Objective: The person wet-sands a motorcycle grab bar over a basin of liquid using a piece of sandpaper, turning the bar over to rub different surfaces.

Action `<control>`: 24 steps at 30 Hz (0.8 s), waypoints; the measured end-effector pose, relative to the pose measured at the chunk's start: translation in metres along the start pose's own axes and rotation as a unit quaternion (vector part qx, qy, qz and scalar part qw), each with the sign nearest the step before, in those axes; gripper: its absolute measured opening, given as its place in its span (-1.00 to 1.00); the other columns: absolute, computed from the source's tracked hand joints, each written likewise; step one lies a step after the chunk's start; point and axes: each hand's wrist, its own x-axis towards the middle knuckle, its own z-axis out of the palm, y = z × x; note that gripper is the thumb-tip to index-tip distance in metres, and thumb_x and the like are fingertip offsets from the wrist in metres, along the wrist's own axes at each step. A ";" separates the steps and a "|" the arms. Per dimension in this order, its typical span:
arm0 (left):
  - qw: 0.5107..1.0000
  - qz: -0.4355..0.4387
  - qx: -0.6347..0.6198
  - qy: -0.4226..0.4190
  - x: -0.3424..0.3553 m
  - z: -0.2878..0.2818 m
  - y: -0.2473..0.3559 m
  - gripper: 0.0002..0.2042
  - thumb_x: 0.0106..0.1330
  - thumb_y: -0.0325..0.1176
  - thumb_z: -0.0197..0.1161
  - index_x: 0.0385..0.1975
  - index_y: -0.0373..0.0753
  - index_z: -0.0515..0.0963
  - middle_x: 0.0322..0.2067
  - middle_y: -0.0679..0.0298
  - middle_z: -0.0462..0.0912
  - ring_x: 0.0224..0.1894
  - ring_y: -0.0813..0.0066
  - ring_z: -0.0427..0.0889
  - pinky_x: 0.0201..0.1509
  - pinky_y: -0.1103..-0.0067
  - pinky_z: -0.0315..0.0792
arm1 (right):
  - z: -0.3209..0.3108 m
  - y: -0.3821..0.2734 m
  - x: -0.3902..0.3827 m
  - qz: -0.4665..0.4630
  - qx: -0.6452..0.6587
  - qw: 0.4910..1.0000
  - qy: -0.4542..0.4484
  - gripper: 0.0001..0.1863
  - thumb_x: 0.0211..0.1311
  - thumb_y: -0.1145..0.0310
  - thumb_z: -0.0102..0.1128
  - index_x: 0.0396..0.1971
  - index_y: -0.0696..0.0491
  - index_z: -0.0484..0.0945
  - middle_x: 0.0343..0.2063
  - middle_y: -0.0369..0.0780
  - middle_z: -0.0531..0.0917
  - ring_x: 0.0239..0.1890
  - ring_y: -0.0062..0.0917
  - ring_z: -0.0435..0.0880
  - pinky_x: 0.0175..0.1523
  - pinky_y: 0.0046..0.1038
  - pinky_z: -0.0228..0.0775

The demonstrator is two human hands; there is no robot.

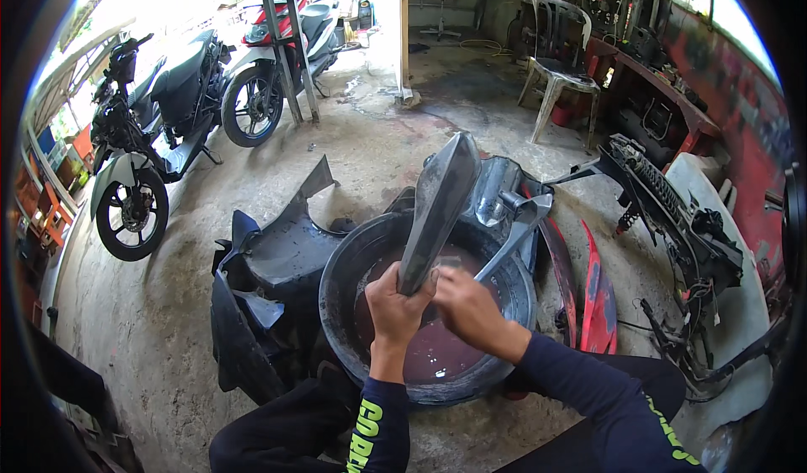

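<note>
My left hand (393,311) is wrapped round the lower end of a long dark motorcycle body panel (440,200), which stands tilted upward over a round black tub (336,326). Beside the panel's lower end is my right hand (481,315), its fingers curled and partly smeared by motion. Whatever lies in them, if anything, I cannot make out. Murky reddish-brown water (437,362) fills the lower part of the tub below both hands. Against the tub's far right rim leans a grey, arm-shaped part (517,236).
Dark plastic fairings (286,254) lie left of the tub, red panels (598,292) to its right. Farther right sits a stripped motorcycle frame (672,221). Two motorbikes, one black (172,78) and one red and white (261,78), stand behind. A plastic chair (559,73) is near a workbench (647,86).
</note>
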 end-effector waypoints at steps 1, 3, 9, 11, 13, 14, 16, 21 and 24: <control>1.000 -0.018 -0.005 -0.009 0.000 -0.002 -0.001 -0.85 0.23 -0.41 0.46 -0.36 -0.34 0.66 -0.59 0.39 0.63 -0.55 0.73 0.54 -0.46 0.67 0.43 | 0.001 -0.002 0.000 -0.024 0.003 1.000 -0.003 -0.74 0.04 0.51 0.17 -0.21 0.14 0.58 -0.19 -0.12 0.66 0.13 -0.15 0.55 0.18 -0.15 0.42; 0.999 -0.036 -0.010 -0.019 0.000 -0.001 -0.001 -0.85 0.22 -0.41 0.47 -0.36 -0.34 0.66 -0.58 0.39 0.64 -0.55 0.73 0.54 -0.46 0.68 0.43 | 0.004 0.012 0.007 0.001 0.004 1.000 -0.004 -0.76 0.05 0.50 0.16 -0.23 0.14 0.57 -0.18 -0.12 0.65 0.12 -0.16 0.55 0.19 -0.14 0.41; 1.000 -0.021 0.011 -0.002 -0.001 -0.001 -0.005 -0.83 0.22 -0.39 0.48 -0.35 -0.34 0.67 -0.56 0.38 0.66 -0.55 0.73 0.55 -0.47 0.69 0.43 | 0.005 0.015 0.006 -0.016 0.057 0.998 -0.018 -0.81 0.04 0.51 0.15 -0.29 0.17 0.56 -0.17 -0.07 0.63 0.09 -0.15 0.55 0.21 -0.16 0.39; 1.000 -0.015 0.003 0.000 -0.001 0.001 -0.006 -0.83 0.22 -0.39 0.48 -0.35 -0.34 0.67 -0.57 0.38 0.66 -0.55 0.73 0.55 -0.47 0.69 0.43 | 0.002 0.023 0.010 0.024 -0.021 1.000 0.000 -0.82 0.04 0.50 0.15 -0.31 0.18 0.57 -0.19 -0.08 0.64 0.08 -0.15 0.55 0.19 -0.18 0.40; 1.000 -0.023 0.010 -0.005 0.001 -0.001 -0.001 -0.83 0.22 -0.39 0.48 -0.35 -0.34 0.67 -0.57 0.38 0.66 -0.54 0.73 0.56 -0.46 0.69 0.43 | 0.000 0.016 0.008 -0.010 0.009 1.000 -0.004 -0.83 0.04 0.50 0.15 -0.32 0.18 0.58 -0.24 -0.10 0.64 0.08 -0.16 0.55 0.19 -0.18 0.41; 0.999 -0.030 0.015 -0.010 0.001 -0.002 0.000 -0.83 0.22 -0.38 0.48 -0.36 -0.34 0.67 -0.57 0.38 0.66 -0.53 0.74 0.56 -0.45 0.69 0.44 | 0.001 0.019 0.008 -0.015 0.012 1.000 0.002 -0.83 0.05 0.50 0.15 -0.32 0.18 0.58 -0.24 -0.10 0.64 0.07 -0.15 0.55 0.18 -0.18 0.42; 1.000 -0.008 0.022 -0.008 -0.001 0.000 -0.006 -0.83 0.22 -0.39 0.48 -0.36 -0.34 0.66 -0.57 0.38 0.66 -0.53 0.74 0.56 -0.45 0.69 0.43 | -0.002 0.022 0.011 0.023 -0.006 1.000 -0.005 -0.82 0.04 0.53 0.14 -0.30 0.17 0.58 -0.22 -0.11 0.64 0.11 -0.16 0.55 0.22 -0.17 0.41; 1.000 0.016 0.010 0.006 0.000 0.002 -0.003 -0.85 0.24 -0.39 0.47 -0.39 -0.33 0.65 -0.58 0.40 0.64 -0.55 0.76 0.53 -0.48 0.69 0.41 | 0.000 0.015 -0.012 -0.031 0.055 0.996 -0.063 -0.70 0.11 0.54 0.13 -0.11 0.17 0.60 -0.05 -0.07 0.66 0.25 -0.19 0.50 0.36 -0.16 0.33; 0.999 -0.025 -0.034 0.013 0.000 0.001 -0.005 -0.86 0.26 -0.41 0.45 -0.40 -0.32 0.64 -0.59 0.41 0.61 -0.58 0.76 0.51 -0.51 0.69 0.37 | 0.005 0.016 -0.023 0.058 0.031 0.998 -0.005 -0.49 0.15 0.55 0.13 0.17 0.18 0.53 0.19 -0.05 0.58 0.31 -0.18 0.49 0.39 -0.08 0.30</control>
